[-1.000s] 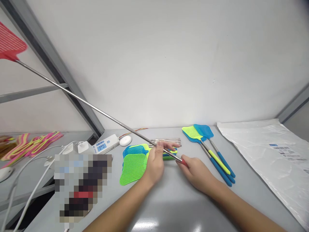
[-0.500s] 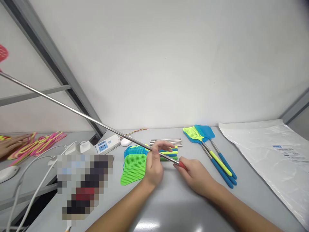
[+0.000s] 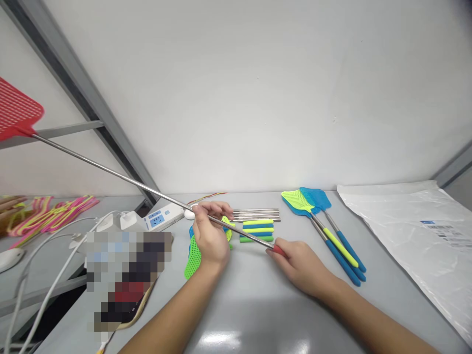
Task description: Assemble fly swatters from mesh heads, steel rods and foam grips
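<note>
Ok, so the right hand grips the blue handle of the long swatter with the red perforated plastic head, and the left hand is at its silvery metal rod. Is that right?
Not quite: the head view shows the right hand gripping a red handle, not a blue one. The left hand is at the silvery metal rod, as you said.

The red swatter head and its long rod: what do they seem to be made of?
Red swatter head: probably moulded plastic, evenly coloured and perforated in a regular grid. Long rod: likely polished metal, silvery with bright highlights; which metal, I can't tell.
</note>
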Demonstrator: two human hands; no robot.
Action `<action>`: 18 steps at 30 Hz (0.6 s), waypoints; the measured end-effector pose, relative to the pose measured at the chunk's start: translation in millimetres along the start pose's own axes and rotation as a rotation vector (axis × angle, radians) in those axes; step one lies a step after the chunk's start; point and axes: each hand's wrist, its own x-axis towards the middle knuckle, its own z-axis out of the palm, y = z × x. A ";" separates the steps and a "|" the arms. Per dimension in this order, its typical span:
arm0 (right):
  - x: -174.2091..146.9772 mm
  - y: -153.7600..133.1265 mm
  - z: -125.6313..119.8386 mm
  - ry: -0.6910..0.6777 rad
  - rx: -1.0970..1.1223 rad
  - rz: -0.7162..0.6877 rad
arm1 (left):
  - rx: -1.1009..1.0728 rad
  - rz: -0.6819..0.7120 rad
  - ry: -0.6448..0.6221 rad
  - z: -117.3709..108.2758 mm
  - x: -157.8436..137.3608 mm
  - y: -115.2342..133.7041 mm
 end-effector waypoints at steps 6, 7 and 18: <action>-1.2 -1.8 -0.8 -0.018 -0.022 0.007 | -0.002 -0.006 0.095 -3.6 11.1 1.5; -1.6 -1.8 -0.8 -0.021 -0.025 0.007 | 0.002 -0.011 0.095 -4.0 11.3 1.4; -2.0 6.9 -1.0 -0.006 -0.002 0.026 | 0.086 -0.076 -0.113 -0.9 2.3 5.8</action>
